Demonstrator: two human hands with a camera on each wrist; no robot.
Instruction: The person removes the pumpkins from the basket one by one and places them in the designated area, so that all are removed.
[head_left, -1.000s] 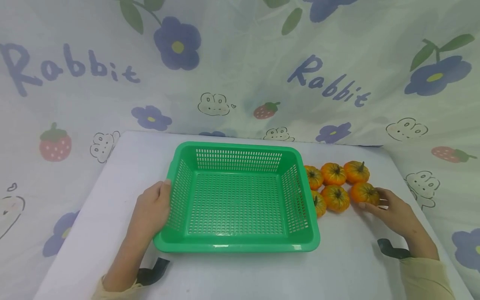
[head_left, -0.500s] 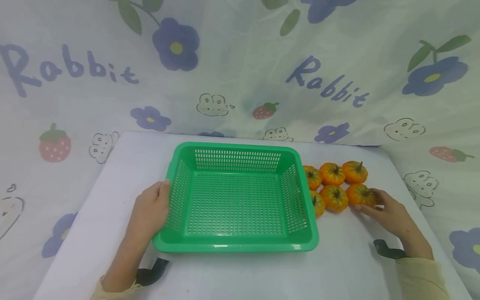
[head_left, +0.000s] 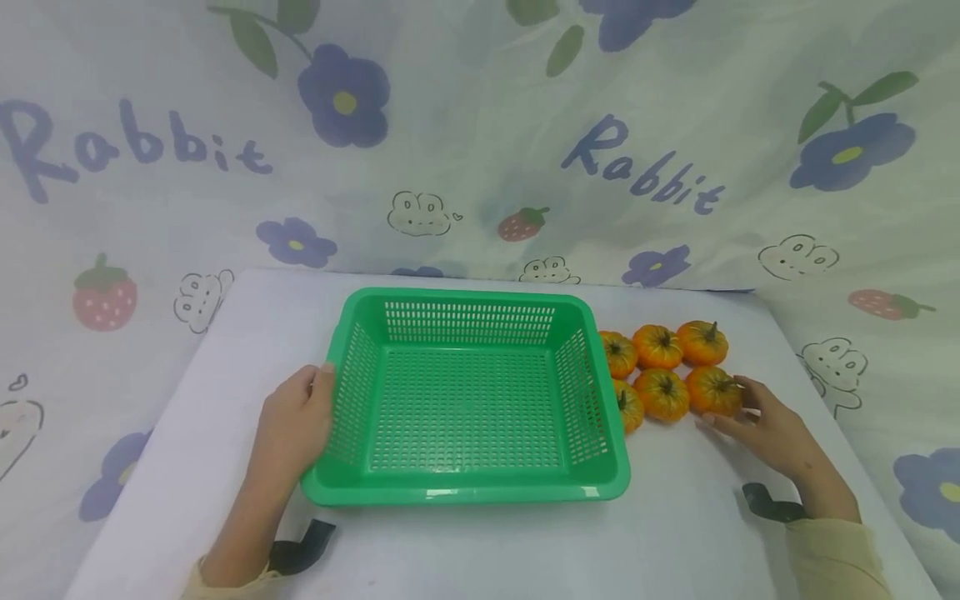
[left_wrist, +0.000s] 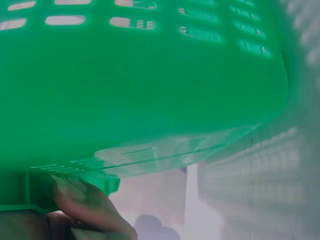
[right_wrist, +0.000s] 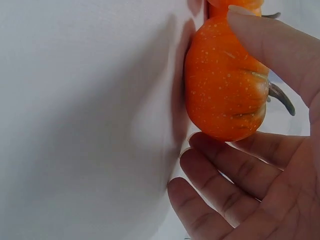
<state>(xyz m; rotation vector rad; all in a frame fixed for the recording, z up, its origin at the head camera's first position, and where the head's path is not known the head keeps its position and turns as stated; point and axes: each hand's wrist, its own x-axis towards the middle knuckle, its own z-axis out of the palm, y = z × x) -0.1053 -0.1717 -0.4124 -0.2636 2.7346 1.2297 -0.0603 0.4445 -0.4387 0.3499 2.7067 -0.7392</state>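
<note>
My left hand (head_left: 294,421) grips the left rim of a green plastic basket (head_left: 465,493), thumb on top. The left wrist view shows its fingertips (left_wrist: 70,190) hooked under the rim, beside the perforated wall. Nothing lies in the basket. At the right, my right hand (head_left: 765,427) is spread around the near-right pumpkin (head_left: 714,392), a small orange one with a dark stem. In the right wrist view, the fingers are loosely extended at one side of that pumpkin (right_wrist: 225,82), and the thumb (right_wrist: 270,42) reaches across its other side.
Several more small pumpkins (head_left: 663,395) stand in two rows between the basket and the right hand. The leftmost ones are partly hidden by the basket wall. A white table (head_left: 480,550) carries everything, with a printed cloth (head_left: 465,125) behind.
The near-right pumpkin has shifted slightly left, up against its neighbour, with the right hand following. The left hand keeps its grip on the basket. The whole head view has drifted a little.
</note>
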